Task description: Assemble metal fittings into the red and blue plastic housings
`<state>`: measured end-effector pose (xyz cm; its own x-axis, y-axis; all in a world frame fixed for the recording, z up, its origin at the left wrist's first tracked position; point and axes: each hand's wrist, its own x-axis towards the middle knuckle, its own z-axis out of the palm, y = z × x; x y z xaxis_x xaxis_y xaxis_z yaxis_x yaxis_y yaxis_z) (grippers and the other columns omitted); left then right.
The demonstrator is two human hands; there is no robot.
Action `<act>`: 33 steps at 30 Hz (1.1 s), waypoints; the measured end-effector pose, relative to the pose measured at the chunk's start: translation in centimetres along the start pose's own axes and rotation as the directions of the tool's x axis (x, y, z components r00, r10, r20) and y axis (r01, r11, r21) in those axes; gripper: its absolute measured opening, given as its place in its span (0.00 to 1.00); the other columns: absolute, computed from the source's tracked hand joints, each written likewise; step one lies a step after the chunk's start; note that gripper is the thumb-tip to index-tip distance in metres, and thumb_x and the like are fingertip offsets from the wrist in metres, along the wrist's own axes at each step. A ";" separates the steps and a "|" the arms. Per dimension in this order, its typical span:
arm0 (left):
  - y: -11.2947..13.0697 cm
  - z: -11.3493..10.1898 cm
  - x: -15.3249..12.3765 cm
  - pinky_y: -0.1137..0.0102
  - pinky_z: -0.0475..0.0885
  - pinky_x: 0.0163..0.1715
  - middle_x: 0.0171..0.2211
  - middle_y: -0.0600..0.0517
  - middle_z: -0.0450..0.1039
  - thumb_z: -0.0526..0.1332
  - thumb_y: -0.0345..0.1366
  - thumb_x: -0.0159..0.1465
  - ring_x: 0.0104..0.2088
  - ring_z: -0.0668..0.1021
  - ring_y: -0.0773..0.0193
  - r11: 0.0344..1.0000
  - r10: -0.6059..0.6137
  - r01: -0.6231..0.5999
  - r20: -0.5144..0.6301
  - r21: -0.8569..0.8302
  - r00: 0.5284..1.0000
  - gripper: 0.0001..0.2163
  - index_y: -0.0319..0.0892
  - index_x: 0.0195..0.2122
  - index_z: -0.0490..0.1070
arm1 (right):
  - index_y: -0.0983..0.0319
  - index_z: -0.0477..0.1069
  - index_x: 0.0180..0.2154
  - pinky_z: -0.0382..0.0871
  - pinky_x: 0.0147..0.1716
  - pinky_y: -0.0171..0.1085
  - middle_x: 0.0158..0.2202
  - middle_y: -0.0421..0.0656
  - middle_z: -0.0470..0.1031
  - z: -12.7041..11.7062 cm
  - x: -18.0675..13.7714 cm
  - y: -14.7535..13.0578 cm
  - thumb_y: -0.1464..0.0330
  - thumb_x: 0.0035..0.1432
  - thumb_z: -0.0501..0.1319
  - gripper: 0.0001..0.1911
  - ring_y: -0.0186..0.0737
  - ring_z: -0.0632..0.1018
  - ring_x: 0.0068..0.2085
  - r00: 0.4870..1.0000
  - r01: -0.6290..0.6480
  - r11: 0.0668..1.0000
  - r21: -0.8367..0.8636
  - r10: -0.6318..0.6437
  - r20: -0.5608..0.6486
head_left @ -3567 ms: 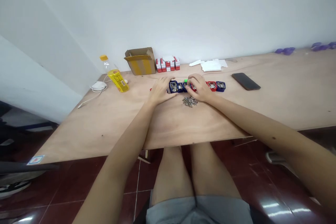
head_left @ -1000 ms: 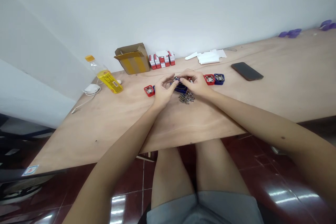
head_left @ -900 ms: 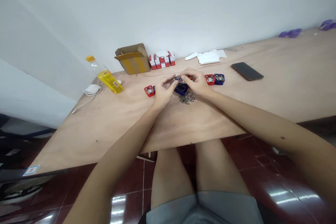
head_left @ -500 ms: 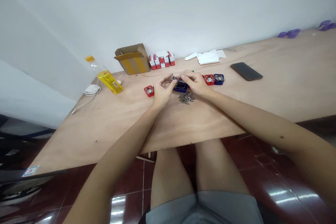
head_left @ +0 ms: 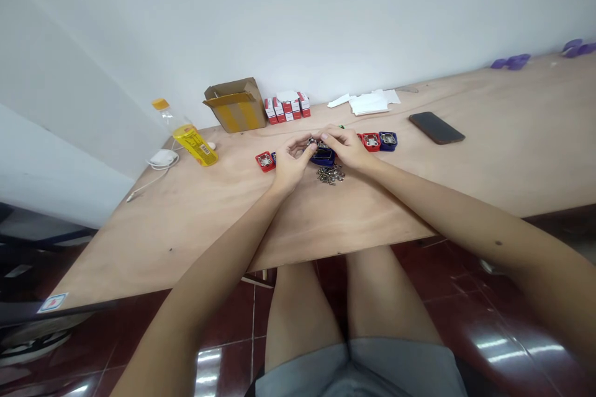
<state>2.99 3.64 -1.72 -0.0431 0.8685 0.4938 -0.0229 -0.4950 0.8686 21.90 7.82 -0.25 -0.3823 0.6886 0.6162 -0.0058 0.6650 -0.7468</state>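
plywood table (head_left: pixel 195 242), mid-way along its back half: both hands hover over a blue plastic case (head_left: pixel 322 159). left hand (head_left: pixel 289 161) pinches a small metal clip (head_left: pixel 311 141); right hand (head_left: pixel 347 147) curls in close, its hold hidden. the clip looks light and stiff, best taken by its edges. loose clips (head_left: pixel 330 175) lie just in front; a cardboard box (head_left: pixel 235 105) stands at the back edge, its contents unseen.

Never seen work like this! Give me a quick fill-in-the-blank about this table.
The left hand and right hand meet above a square piece coloured ____.
Small metal parts lie in a loose ____ on the table.
The phone lies to the ____ of both hands.
The cardboard box has its flaps ____.

Answers: blue; pile; right; open.
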 end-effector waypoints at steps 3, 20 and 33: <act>0.0 0.0 0.0 0.48 0.78 0.63 0.51 0.41 0.85 0.78 0.48 0.60 0.54 0.86 0.49 1.000 -0.007 0.007 -0.015 0.010 1.000 0.24 0.42 0.52 0.82 | 0.55 0.86 0.46 0.74 0.60 0.55 0.47 0.47 0.85 -0.1 0.0 -0.1 0.44 0.71 0.62 0.24 0.51 0.82 0.52 1.000 0.015 1.000 0.002 -0.015 -0.003; 0.0 -0.2 0.0 0.45 0.76 0.65 0.51 0.40 0.86 0.79 0.49 0.58 0.54 0.86 0.45 0.999 -0.035 0.036 -0.083 0.015 0.996 0.22 0.41 0.48 0.86 | 0.54 0.86 0.50 0.73 0.64 0.55 0.53 0.46 0.86 -0.3 -0.1 -0.3 0.44 0.70 0.63 0.25 0.53 0.82 0.56 0.998 -0.048 0.998 0.032 0.047 0.045; 0.1 -0.1 0.0 0.46 0.77 0.65 0.52 0.41 0.86 0.79 0.50 0.57 0.55 0.86 0.46 0.999 -0.039 0.039 -0.067 0.013 0.997 0.23 0.41 0.49 0.85 | 0.54 0.86 0.49 0.74 0.64 0.54 0.52 0.46 0.85 -0.2 -0.1 -0.1 0.43 0.68 0.64 0.25 0.52 0.82 0.57 0.996 -0.084 0.995 0.049 0.084 0.003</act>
<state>2.86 3.60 -1.67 -0.1092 0.8832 0.4561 -0.0119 -0.4600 0.8879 22.15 7.76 -0.21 -0.3844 0.7413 0.5503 -0.0189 0.5896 -0.8075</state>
